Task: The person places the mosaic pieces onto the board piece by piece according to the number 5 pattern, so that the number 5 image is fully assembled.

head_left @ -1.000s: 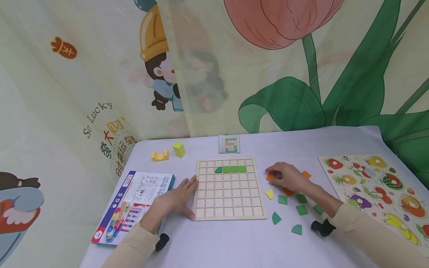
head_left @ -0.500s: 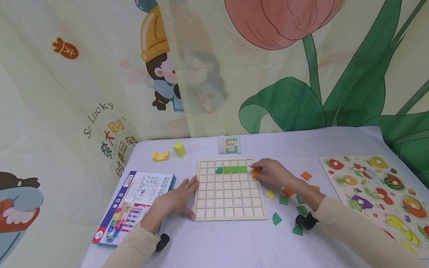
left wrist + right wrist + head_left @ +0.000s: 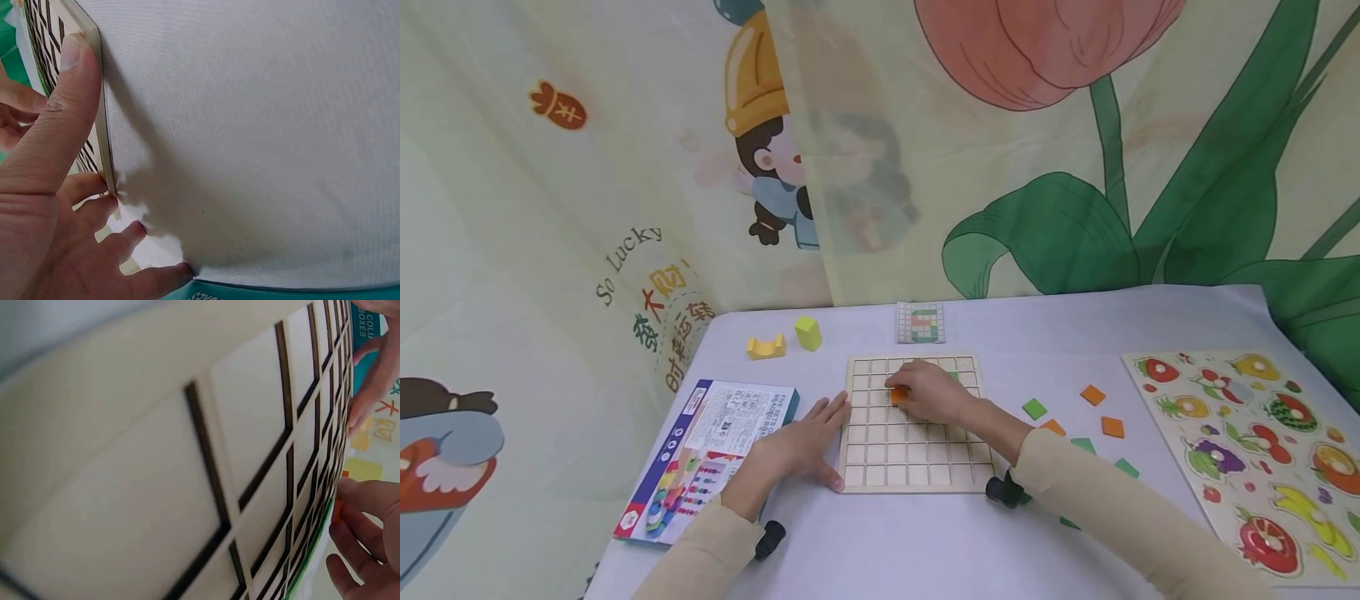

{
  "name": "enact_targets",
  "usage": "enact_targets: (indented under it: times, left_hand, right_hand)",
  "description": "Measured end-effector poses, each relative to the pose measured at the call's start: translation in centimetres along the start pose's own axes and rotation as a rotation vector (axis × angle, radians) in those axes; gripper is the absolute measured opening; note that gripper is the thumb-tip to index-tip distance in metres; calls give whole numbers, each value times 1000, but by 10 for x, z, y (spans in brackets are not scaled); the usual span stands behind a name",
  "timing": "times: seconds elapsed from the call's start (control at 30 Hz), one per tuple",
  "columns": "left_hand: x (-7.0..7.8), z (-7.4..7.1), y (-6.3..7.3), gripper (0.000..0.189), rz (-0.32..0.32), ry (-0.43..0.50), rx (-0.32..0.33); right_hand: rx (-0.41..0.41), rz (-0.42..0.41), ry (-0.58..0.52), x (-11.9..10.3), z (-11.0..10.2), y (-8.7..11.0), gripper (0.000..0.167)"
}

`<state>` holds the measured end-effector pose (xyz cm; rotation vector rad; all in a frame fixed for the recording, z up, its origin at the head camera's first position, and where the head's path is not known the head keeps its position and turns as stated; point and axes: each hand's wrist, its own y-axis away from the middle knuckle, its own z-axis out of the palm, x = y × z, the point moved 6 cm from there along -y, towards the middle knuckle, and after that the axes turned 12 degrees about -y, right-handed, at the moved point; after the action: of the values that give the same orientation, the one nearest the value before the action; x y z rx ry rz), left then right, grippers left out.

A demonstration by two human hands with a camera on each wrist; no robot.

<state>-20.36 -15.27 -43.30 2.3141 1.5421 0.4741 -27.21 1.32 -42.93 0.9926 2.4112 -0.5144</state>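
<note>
My right hand pinches an orange square tile over the upper left part of a wooden grid board. In the right wrist view the thumb and fingers hold the tile edge-on at the board's far side. Green tiles on the board's second row are mostly behind this hand; a bit of one green tile shows. With fingers spread, my left hand rests at the board's left edge. In the left wrist view its thumb lies on the board's rim and the other fingers reach along the side.
Loose orange tiles and green tiles lie right of the board, some behind the sleeve. A pattern card is behind it. At left are a box, a yellow arch block and a yellow-green block; a fruit puzzle board lies right.
My right hand has moved left from the loose tiles onto the board, carrying an orange tile. The left hand has stayed at the board's edge. The head view has shifted slightly.
</note>
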Motion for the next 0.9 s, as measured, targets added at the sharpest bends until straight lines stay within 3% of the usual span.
enact_targets:
  times: [0.27, 0.9]
  left_hand:
    - [0, 0, 0, 112, -1, 6, 8]
    - [-1, 1, -1, 112, 2, -11, 8]
  right_hand:
    - [14, 17, 75, -3, 6, -4, 28]
    - [37, 23, 23, -2, 5, -4, 28]
